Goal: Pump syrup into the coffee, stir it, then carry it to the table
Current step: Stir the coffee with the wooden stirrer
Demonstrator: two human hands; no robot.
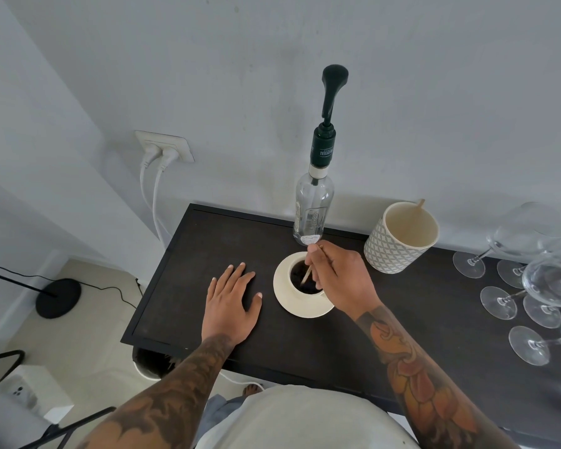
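A right hand (340, 277) pinches a wooden stick (309, 271) dipped in the coffee cup (305, 277), near the worktop's (188, 286) back edge. The left hand (230, 303) rests flat, fingers spread, beside the saucer (284, 299); the syrup bottle (313, 205) stands just behind.

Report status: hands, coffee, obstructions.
Right hand pinches stirrer in coffee cup. Left hand flat on counter. Syrup bottle right behind cup.

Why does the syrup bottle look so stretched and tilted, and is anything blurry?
Head view: wide-angle distortion stretches the bottle and bends the wall; soft, even light, faint shadows; the right hand and stirrer are sharp; the glasses smear at the edge.
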